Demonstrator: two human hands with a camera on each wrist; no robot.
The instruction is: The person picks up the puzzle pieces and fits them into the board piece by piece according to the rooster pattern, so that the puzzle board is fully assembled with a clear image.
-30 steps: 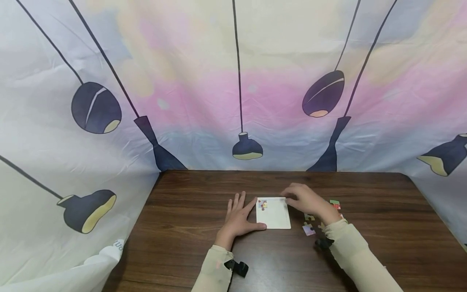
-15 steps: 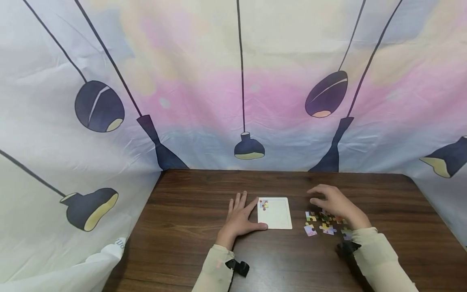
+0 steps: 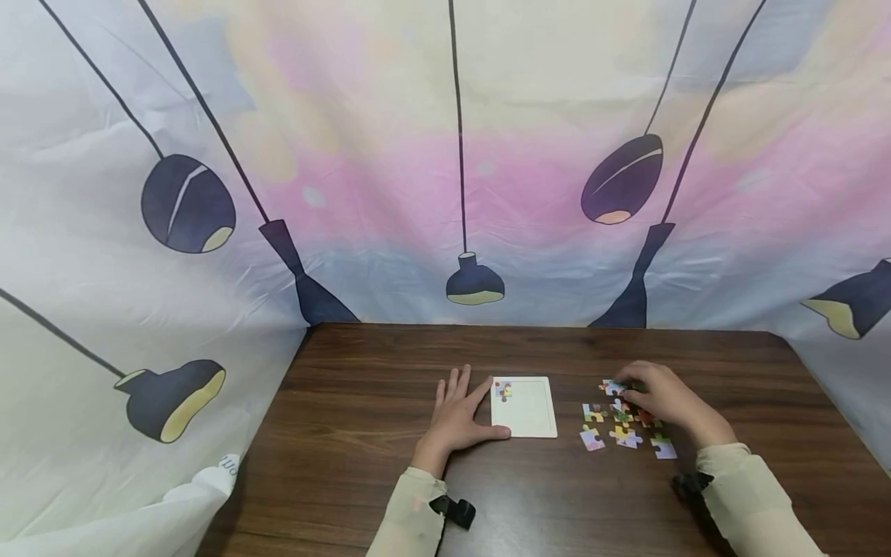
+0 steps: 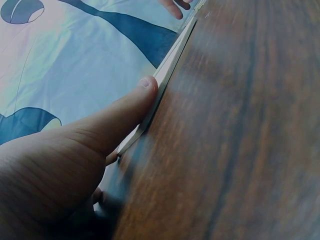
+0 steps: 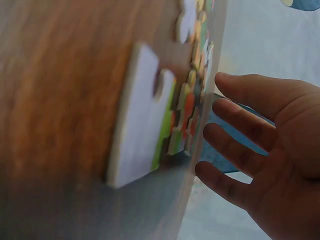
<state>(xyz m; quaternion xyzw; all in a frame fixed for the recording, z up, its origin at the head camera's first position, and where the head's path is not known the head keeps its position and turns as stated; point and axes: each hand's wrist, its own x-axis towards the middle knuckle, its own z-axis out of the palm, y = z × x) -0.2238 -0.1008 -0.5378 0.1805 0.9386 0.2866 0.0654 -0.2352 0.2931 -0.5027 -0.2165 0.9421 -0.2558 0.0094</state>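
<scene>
A square white puzzle tray lies flat on the table, with a small joined patch of picture pieces in its far left corner. My left hand rests beside it, index finger at the far left corner and thumb on the near edge. The left wrist view shows that thumb against the tray's side. Over to the right, my right hand is above the far side of a group of loose jigsaw pieces. Its thumb and fingers are loosely bent and apart in the right wrist view, near a lilac piece.
The brown wooden table runs back to a fabric backdrop printed with hanging lamps. Another loose piece lies between the tray and the group. Black wrist straps sit on both sleeves.
My right hand has moved from the tray's far right corner rightward to the loose pieces, uncovering several of them. The left hand has stayed at the tray.
</scene>
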